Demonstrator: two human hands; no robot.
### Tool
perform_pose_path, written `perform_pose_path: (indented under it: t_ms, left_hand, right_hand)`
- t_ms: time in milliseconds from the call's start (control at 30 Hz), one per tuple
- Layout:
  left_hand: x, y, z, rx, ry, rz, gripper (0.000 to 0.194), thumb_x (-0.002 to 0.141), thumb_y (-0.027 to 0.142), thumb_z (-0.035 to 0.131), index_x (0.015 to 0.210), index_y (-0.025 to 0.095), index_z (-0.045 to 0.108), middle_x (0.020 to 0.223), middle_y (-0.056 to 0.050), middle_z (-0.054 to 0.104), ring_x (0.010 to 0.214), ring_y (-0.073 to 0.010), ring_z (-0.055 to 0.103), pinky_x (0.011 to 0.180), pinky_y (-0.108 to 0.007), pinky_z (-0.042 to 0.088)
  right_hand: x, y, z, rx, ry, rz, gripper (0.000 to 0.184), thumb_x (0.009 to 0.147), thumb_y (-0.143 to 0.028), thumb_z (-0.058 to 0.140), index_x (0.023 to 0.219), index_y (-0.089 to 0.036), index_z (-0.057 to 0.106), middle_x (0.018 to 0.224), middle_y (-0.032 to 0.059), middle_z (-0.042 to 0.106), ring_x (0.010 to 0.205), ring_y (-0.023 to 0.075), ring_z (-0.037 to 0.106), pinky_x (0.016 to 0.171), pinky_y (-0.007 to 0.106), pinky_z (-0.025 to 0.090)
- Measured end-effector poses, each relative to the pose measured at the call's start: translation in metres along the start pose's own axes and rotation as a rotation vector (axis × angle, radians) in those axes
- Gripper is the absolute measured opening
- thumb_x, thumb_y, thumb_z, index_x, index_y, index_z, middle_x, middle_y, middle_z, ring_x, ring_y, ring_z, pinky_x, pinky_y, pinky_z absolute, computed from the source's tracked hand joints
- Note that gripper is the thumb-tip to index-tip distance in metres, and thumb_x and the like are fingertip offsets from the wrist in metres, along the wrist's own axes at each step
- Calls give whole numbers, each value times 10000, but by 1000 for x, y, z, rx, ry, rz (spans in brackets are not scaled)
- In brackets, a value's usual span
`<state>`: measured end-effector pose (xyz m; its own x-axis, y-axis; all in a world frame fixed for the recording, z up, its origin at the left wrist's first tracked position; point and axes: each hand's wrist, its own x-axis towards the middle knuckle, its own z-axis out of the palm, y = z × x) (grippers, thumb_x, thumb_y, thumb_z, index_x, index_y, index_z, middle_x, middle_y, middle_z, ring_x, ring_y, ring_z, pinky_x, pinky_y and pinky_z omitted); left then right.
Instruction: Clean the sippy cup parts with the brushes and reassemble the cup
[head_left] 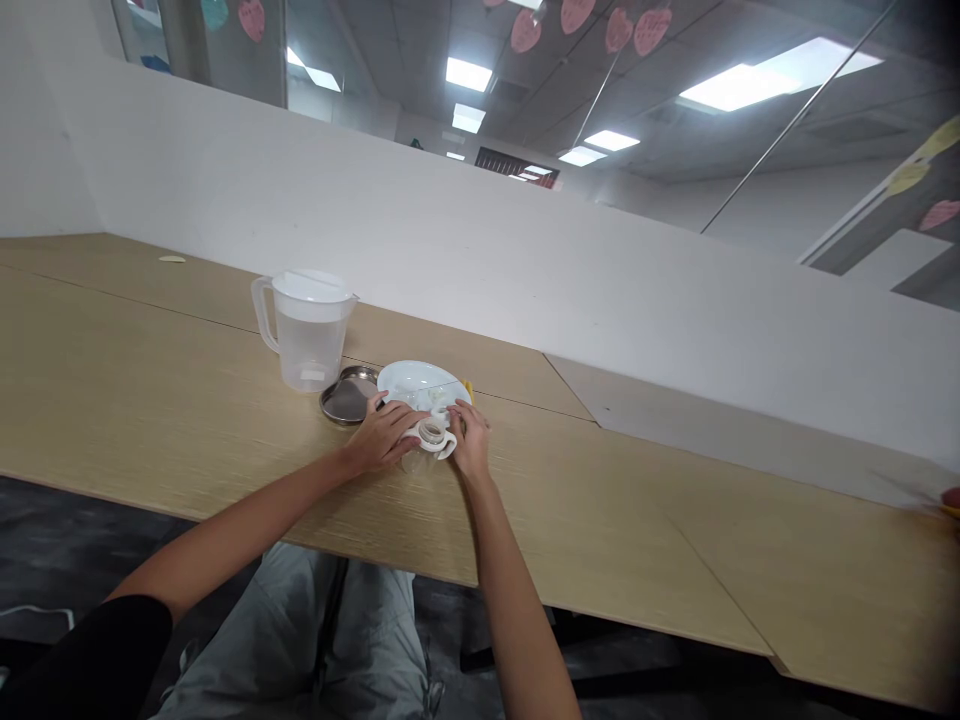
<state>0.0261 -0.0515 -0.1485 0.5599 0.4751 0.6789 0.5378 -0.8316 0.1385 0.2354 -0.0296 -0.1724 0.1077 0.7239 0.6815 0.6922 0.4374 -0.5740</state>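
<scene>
A small clear bottle with a white ring and side handles (431, 437) stands on the wooden table (150, 400) between both hands. My left hand (384, 436) curls round its left side and my right hand (470, 443) presses against its right side. Just behind it lies a white bowl (418, 382), with a yellow object peeking out at the bowl's right edge. A small metal dish (349, 396) sits to the left of the bowl.
A clear plastic pitcher with a white lid (306, 329) stands behind the metal dish. A white partition wall (525, 260) runs along the table's far edge. At the far right edge of the picture something yellow and blurred (949, 503) shows.
</scene>
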Motion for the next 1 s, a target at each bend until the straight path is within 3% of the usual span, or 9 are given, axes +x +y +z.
perform_pose_path:
  t_ms: [200,367,467,567,633,733,800,900,1000]
  left_hand:
    - [1,-2,-3,23,13,-4,420,975,423,321,1272,196,513,1173,-97,633,1115,-229,532,1099,-475,141]
    - [3,-11,-13,77,242,-68,374,960,381,355,1225,208,554,1173,-86,632,1100,-240,549,1078,-468,205]
    - [6,-30,-27,111,502,-188,353,959,382,359,1163,187,571,1178,-100,610,1133,-253,518,1071,-474,231]
    - [17,-69,-52,132,906,-377,392,973,383,367,1225,109,488,1281,-151,515,1231,-252,416,1074,-473,247]
    - [27,-101,-73,90,1212,-612,390,978,336,394,1261,70,414,1289,-166,480,1205,-231,395,1063,-475,260]
    - [36,-146,-103,-55,1478,-1035,314,964,201,393,1248,74,350,1313,-177,428,1187,-242,376,1054,-544,217]
    - [32,-167,-114,-141,1469,-1183,368,942,134,388,1281,72,257,1378,-202,322,1295,-291,265,1049,-627,118]
    - [15,-186,-117,-83,1276,-1140,533,855,66,509,1291,55,203,1440,-218,223,1363,-324,144,1057,-647,3]
    - [0,-197,-113,62,976,-1061,484,779,2,554,1212,28,339,1320,-185,441,1256,-304,342,1051,-649,93]
  right_hand:
    - [-2,0,-2,-51,12,-34,352,913,-345,352,948,-172,658,1126,126,663,1117,241,543,962,427,315]
    - [-5,-3,-4,-47,184,4,337,920,-366,348,937,-178,626,1038,116,662,1019,224,557,952,406,349]
    - [-7,-4,-4,-21,261,52,328,920,-385,352,913,-184,612,970,107,659,949,225,558,910,390,375]
    - [-8,-2,-1,-42,314,130,339,915,-400,349,905,-183,609,952,114,659,938,244,554,904,406,355]
    - [-8,2,1,-66,358,213,340,904,-404,348,914,-183,606,974,123,658,966,264,547,916,424,329]
    - [-8,13,6,-36,412,355,316,869,-407,364,919,-189,587,994,130,643,980,277,538,902,415,333]
    - [-8,23,9,1,417,423,288,839,-402,380,907,-196,569,962,129,636,927,270,547,853,391,363]
    - [-7,36,15,16,397,490,244,789,-382,414,883,-201,548,880,124,629,819,265,558,764,375,388]
    - [-6,42,19,16,376,530,226,755,-361,441,878,-200,543,865,124,628,795,268,566,740,374,392]
